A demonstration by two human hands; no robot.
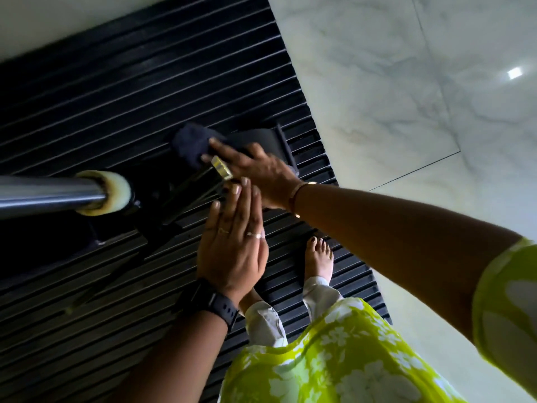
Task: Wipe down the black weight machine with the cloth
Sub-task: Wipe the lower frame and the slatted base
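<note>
A dark cloth [189,141] lies on a black part of the weight machine [261,142], seen from above. My right hand [255,173] reaches forward with straight fingers and presses on the cloth. My left hand [235,242] hovers flat, fingers straight and together, just behind the right hand, holding nothing. A steel bar [49,196] with a pale plastic collar [110,193] sticks out from the left. Below it stands the machine's black upright frame [186,196] with a clear end cap.
A black ribbed rubber mat [130,82] covers the floor under the machine. White marble tiles [406,97] lie to the right. My bare feet [319,257] stand on the mat near its right edge, below my green floral garment.
</note>
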